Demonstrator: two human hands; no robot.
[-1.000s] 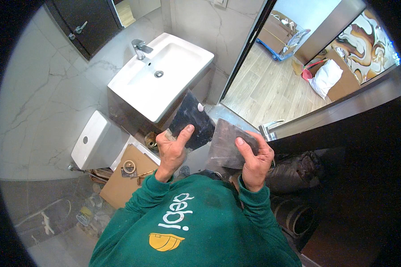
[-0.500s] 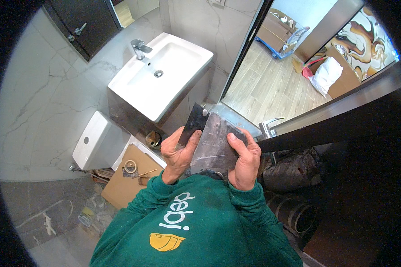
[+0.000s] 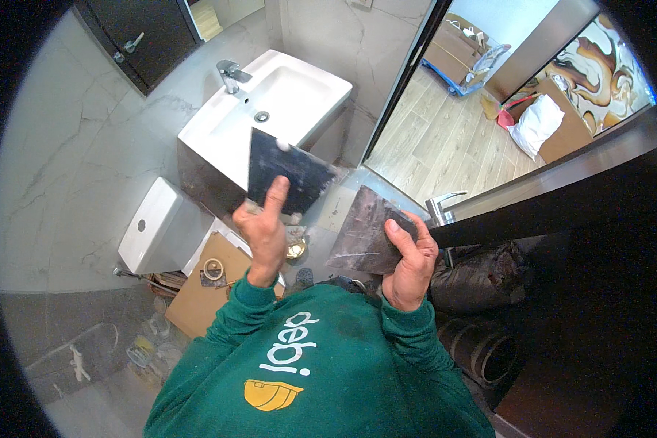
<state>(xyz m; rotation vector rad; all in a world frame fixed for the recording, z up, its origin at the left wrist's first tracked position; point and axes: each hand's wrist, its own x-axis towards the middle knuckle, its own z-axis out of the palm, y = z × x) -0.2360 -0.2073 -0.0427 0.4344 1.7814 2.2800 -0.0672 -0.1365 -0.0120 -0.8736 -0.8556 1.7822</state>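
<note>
A person in a green sweatshirt (image 3: 365,372), spread across 6 o'clock, works in a bathroom where a white washbasin (image 3: 215,150) stands at 11, a white toilet (image 3: 147,233) at 9 and a brown board (image 3: 197,303) at 8. Near the centre are two thin, flat pieces: a dark plate (image 3: 301,174) toward 11, overlapping the washbasin in view, and a smeared grey plate (image 3: 361,237) toward 4, the two near each other but apart. The left hand (image 3: 264,237) lays one digit, apparently the thumb, along the dark plate's face, its other fingers curled and partly hidden. The right hand (image 3: 410,261) pinches the grey plate at its 3 o'clock side, thumb on top, fingers behind. Good handling probably calls for a steady right grip, a loose left wrist, and any contact between edges kept shallow and even, corners clear of the washbasin. Smallest of all, a pale spot (image 3: 282,145) marks the dark plate's 11 o'clock; hole or dab, one cannot tell.
</note>
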